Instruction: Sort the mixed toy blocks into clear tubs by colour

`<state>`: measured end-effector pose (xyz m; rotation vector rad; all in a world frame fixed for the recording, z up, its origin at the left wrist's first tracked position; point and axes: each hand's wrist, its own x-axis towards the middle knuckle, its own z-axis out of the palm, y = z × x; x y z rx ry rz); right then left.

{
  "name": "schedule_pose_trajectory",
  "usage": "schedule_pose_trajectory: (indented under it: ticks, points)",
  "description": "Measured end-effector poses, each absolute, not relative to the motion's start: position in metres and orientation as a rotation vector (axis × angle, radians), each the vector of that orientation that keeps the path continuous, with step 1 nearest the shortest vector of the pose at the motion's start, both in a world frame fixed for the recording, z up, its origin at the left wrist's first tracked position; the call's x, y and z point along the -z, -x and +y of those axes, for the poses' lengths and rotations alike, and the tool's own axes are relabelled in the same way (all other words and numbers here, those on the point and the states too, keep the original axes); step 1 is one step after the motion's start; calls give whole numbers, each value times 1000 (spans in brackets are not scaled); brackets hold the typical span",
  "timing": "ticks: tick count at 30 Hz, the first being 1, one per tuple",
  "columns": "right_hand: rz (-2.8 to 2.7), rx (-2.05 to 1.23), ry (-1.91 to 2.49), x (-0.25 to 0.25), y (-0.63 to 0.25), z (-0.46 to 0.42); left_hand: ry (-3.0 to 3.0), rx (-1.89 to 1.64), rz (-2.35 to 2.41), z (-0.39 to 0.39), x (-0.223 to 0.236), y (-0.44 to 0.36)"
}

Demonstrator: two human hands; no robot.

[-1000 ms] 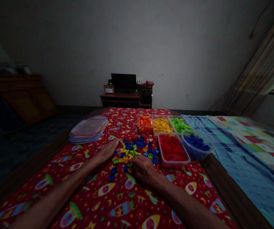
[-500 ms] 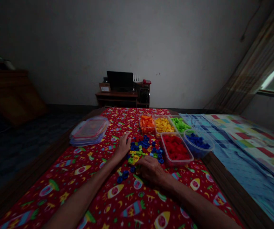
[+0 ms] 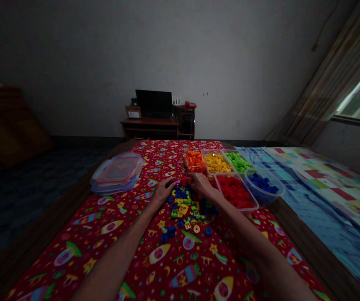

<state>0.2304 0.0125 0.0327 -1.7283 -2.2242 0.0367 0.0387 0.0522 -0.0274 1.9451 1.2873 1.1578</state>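
A loose pile of small plastic pieces (image 3: 186,207) in blue, yellow, green and orange lies on the red rocket-print tablecloth (image 3: 154,267). My left hand (image 3: 164,190) rests at the pile's far left edge, its fingers curved down onto the pieces. My right hand (image 3: 202,184) lies at the pile's far right edge, fingers bent over the pieces beside the red tub (image 3: 236,193). The dim light hides whether either hand holds a piece.
Clear tubs of sorted pieces stand at the right: orange (image 3: 194,161), yellow (image 3: 216,163), green (image 3: 238,161), and a round blue bowl (image 3: 264,185). Stacked lids (image 3: 117,172) lie at the left. A checked cloth (image 3: 317,200) covers the surface to the right.
Both hands have moved away from me to the far side of the pile, the right hand from its near edge. The camera has turned a little.
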Motion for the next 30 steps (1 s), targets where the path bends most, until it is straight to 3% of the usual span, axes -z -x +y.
schedule_pose_trajectory:
  ticks: [9, 13, 21, 30]
  points:
    - [-2271, 133, 1617, -17, -222, -1, -1923, -1244, 1350, 45, 19, -37]
    - [-2112, 231, 1478, -41, -261, -15, -1924, -1240, 1376, 43, 17, -37]
    - [-1789, 317, 1724, -55, -344, -33, -1966, -1264, 1347, 46, 21, -38]
    - [-2310, -60, 1690, -52, -225, -22, -1876, -1222, 1288, 43, 20, -36]
